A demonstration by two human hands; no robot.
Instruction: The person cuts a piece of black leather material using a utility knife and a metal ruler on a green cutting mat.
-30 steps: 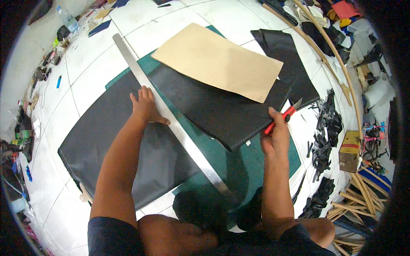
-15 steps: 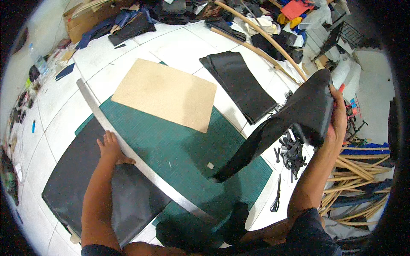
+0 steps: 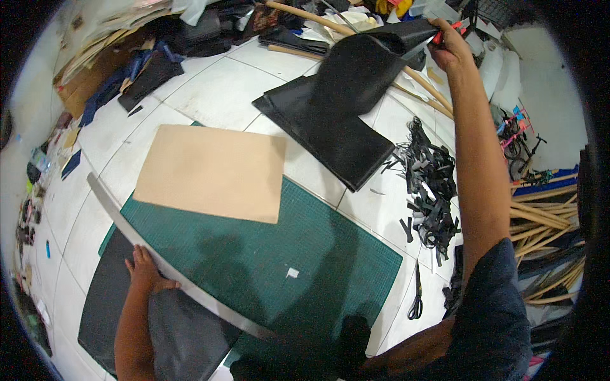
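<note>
At the lower left my left hand (image 3: 146, 273) presses down with fingers spread on a long metal ruler (image 3: 197, 295) and the black sheet (image 3: 190, 336) beneath it. The sheet lies partly over a green cutting mat (image 3: 318, 235). My right hand (image 3: 450, 49) is raised at the far right, closed on one end of a black strip of material (image 3: 359, 70). Something red with a handle-like shape also shows in that hand; its kind is unclear. The strip's other end hangs down onto a folded black piece (image 3: 346, 149) on the tiles.
A beige board (image 3: 213, 171) covers the mat's far left part. Right of the mat lie black scraps (image 3: 429, 190) and black-handled scissors (image 3: 416, 305). Long wooden rods (image 3: 419, 86) and piled materials stand at the back; bundled canes (image 3: 540, 216) lie at the right.
My right hand has swung up and away, carrying the black strip from above the mat to over the folded piece. My left hand stays on the ruler. The view has shifted.
</note>
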